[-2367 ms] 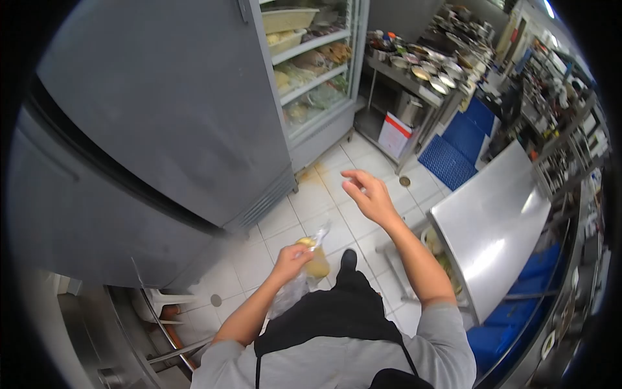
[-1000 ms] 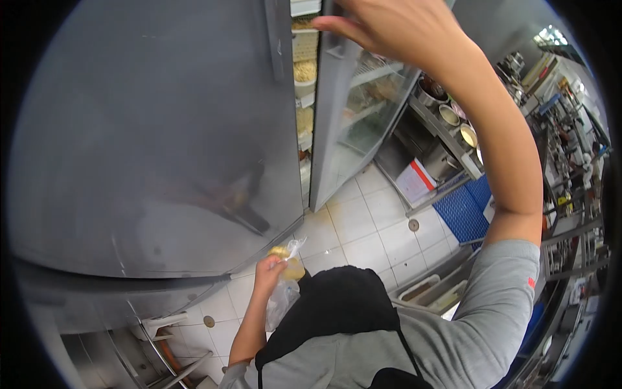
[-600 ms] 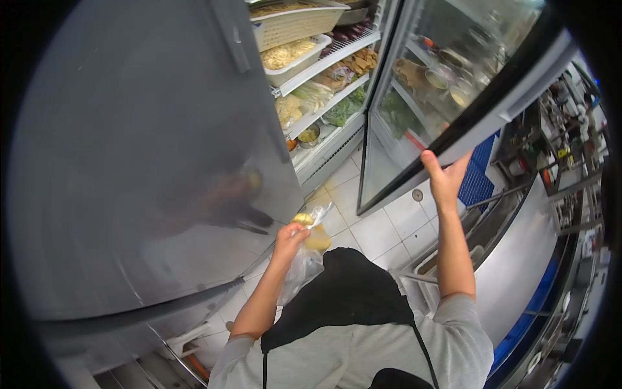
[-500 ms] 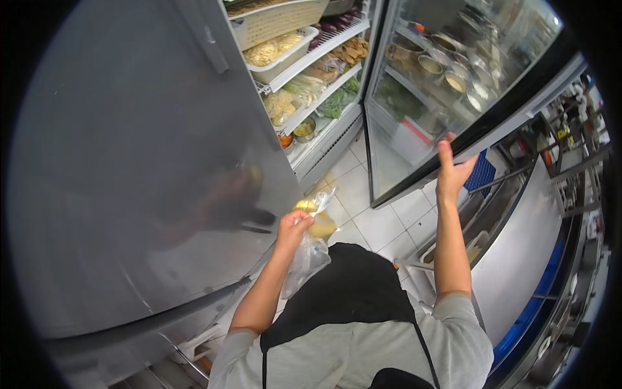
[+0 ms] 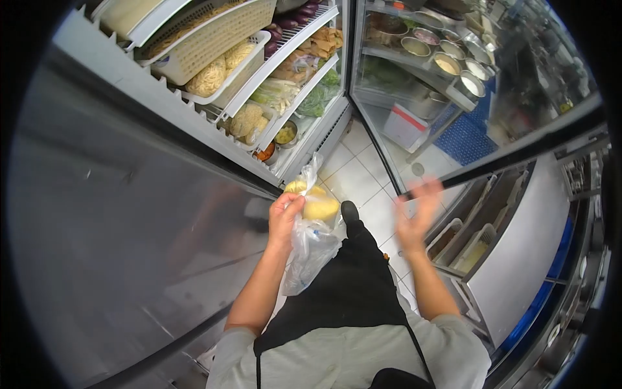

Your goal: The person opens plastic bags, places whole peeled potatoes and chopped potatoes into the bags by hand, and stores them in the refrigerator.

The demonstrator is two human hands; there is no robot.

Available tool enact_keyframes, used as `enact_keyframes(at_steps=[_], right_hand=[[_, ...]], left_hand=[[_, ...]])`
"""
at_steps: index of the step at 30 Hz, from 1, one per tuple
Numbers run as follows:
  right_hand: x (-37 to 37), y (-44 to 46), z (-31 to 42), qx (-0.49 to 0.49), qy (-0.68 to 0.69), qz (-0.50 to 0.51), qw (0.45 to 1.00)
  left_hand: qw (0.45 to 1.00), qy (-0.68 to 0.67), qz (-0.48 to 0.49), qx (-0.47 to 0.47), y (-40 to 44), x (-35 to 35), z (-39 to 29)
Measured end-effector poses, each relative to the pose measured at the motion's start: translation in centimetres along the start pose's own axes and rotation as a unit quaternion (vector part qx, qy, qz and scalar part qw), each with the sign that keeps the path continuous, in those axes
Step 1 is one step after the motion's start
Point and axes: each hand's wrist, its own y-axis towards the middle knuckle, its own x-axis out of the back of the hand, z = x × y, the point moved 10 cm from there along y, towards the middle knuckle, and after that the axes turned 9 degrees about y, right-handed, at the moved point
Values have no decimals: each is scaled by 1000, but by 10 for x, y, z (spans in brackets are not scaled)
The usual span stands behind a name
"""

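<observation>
White floor tiles point(image 5: 353, 185) run between the refrigerator shelves and my feet. Above them I have a clear plastic bag point(image 5: 311, 249) with yellow pieces point(image 5: 321, 207) in its upper part. It is in my left hand point(image 5: 284, 220), whose thumb and fingers pinch the gathered plastic. The yellow pieces sit just beside my fingertips, on the side toward my right hand point(image 5: 418, 217), and the loose plastic hangs below my grip, in front of my black apron point(image 5: 343, 292). A black shoe point(image 5: 350, 211) shows just past the bag.

My right hand is empty and well apart from the bag, its fingers spread and blurred. It is close to the lower edge of the glass door point(image 5: 518, 152), which stands swung out; I cannot tell whether I am touching it. Bowls and pans show in the glass.

Beyond the bag are the shelves. A white basket point(image 5: 223, 39) is high up, with a white tub point(image 5: 256, 74) of pale bundles below it, and eggplants point(image 5: 278, 32) beside them. Leafy greens point(image 5: 317, 97) lie lower, and a small metal bowl point(image 5: 286, 134) with yellow contents is near the bottom. A grey door point(image 5: 129, 194) fills my left side; a metal worktop point(image 5: 518, 259) is on my right, beside two light containers point(image 5: 476, 249).
</observation>
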Motion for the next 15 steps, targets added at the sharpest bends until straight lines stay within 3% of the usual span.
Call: enact_keyframes(at_steps=[1,2,3,5,8,9,12,13,15], right_hand=[[-55,-19,-10,-113,151,102,977],[-114,-37,-16,-233,326,194,896],[-170,-57,-26,-357,455,241,779],[-230,-72,-24,-560,578,250,539],[-292,-66,-33,-545,718,298,315],[-318,-57,-44,-512,731,294,343],[-382,-51,-57,-553,755,297,189],[-398,-40,-56,-567,756,278,169],[-431,-15,-63,-580,735,289,200]], left_hand=[[1000,7,-14,-1,8,-5,0],[1000,13,-24,-4,17,-12,-1],[997,52,-41,-25,24,-22,-10],[986,131,-76,-67,33,-44,-31],[946,305,-54,-96,57,-76,-44],[924,358,-46,-122,73,-80,-42],[882,448,-73,-128,91,-110,-92],[880,421,-88,-203,95,-113,-104],[893,391,-117,-191,100,-97,-100]])
